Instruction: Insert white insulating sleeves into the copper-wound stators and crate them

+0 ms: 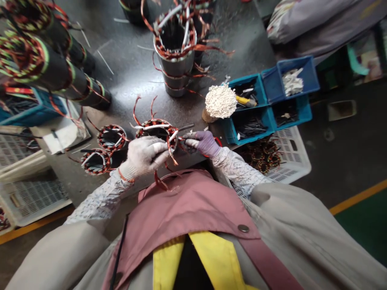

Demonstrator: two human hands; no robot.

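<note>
A motor stator (155, 125) with copper-coloured windings, white sleeves and loose wire ends stands at the table's near edge. My left hand (145, 155), in a whitish glove, is closed on its near rim, fingers against the windings. Just right of the stator, my right hand (203, 143), in a purple glove with pale fingertips, is pinched around a thin wire lead that comes from it. A dark sleeve (186, 127) sticks out above these fingers. Something red, partly hidden, lies under the right hand. Two smaller stators (111, 137) sit left of my left hand.
A taller stator (177, 72) stands farther back. Stacked stators (60, 72) fill the left. A bundle of white sticks (221, 101) and blue bins (267, 106) of small parts are at right, above a white crate (294, 161). Another person's sleeve (320, 24) shows at upper right.
</note>
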